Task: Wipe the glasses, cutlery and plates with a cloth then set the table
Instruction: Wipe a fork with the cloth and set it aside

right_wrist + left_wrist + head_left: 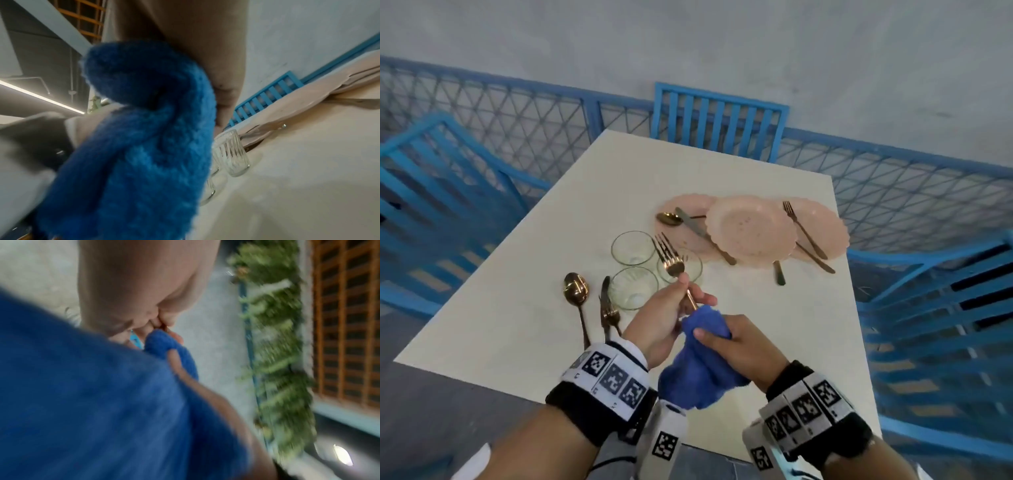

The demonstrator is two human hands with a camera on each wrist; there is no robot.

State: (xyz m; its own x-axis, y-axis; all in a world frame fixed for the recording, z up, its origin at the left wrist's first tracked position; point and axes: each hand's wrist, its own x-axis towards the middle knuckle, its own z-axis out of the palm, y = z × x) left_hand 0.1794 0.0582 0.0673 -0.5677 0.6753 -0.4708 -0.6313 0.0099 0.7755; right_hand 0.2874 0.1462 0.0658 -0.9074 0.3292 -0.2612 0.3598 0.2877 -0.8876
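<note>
Over the table's near edge my left hand (687,291) pinches a gold fork (667,253) by its neck, tines pointing up and away. My right hand (726,337) grips a blue cloth (702,356) bunched round the fork's handle, which is hidden inside it. The cloth (92,394) fills the left wrist view, and the cloth (144,129) hangs below the palm in the right wrist view. Three clear glasses (632,247) stand together just beyond the hands. Three pink plates (751,228) overlap at the far right, with a spoon (669,218), knives (702,233) and a fork (803,228) among them.
A gold spoon (576,287), a knife (604,294) and another fork (612,315) lie on the cream table (517,308) left of the hands. Blue chairs (717,120) stand at the far side and on both sides, with a blue mesh fence (517,113) behind.
</note>
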